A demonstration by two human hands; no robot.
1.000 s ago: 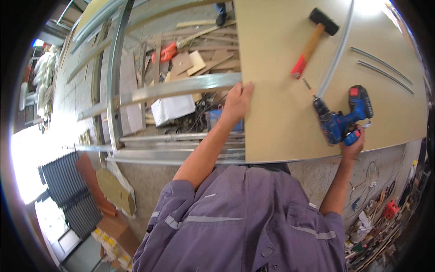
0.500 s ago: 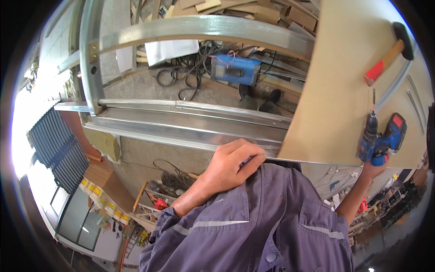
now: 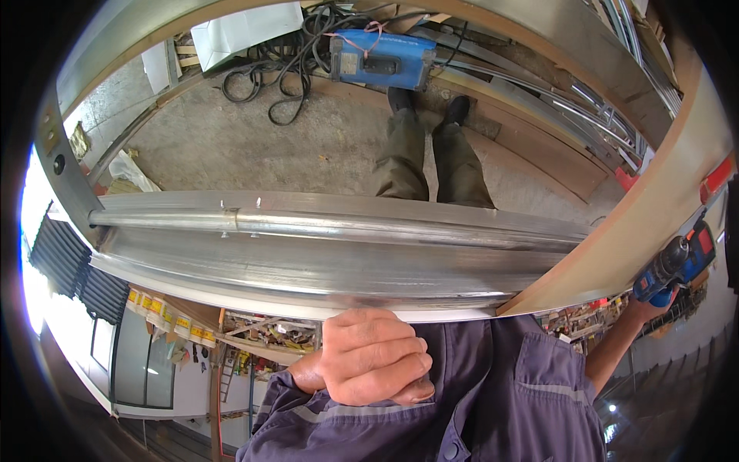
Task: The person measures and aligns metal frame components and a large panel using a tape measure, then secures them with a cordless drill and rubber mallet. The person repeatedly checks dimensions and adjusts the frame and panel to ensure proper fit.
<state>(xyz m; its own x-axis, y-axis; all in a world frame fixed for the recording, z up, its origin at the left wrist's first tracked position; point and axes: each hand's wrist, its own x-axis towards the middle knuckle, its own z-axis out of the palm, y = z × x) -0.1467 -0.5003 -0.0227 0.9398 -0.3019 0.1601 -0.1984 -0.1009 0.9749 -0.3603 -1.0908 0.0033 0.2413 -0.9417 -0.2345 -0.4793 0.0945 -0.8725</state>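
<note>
My left hand (image 3: 377, 358) is closed in front of my overalls, just on my side of the metal channel (image 3: 323, 266) and near its white front edge. Its fingers are curled in, and whatever they may hold is hidden. Far right, my right hand (image 3: 645, 306) is closed around a rounded blue thing (image 3: 662, 296), seen only in part. Right above it, at the end of the pale board (image 3: 639, 223), is a blue and black cordless drill (image 3: 681, 258). Whether the blue thing belongs to the drill cannot be told.
A red-ended hammer (image 3: 717, 181) lies on the board beyond the drill. A metal tube (image 3: 346, 225) runs along the channel. On the floor past my legs (image 3: 462, 165) stand a blue machine (image 3: 381, 61), coiled black cables (image 3: 289, 96) and a white box (image 3: 242, 35). Offcuts lie around them.
The view has shifted closer over the channel, so the board and drill appear farther right. My left hand has moved off the channel's edge, closer to my body, with its fingers more curled.
</note>
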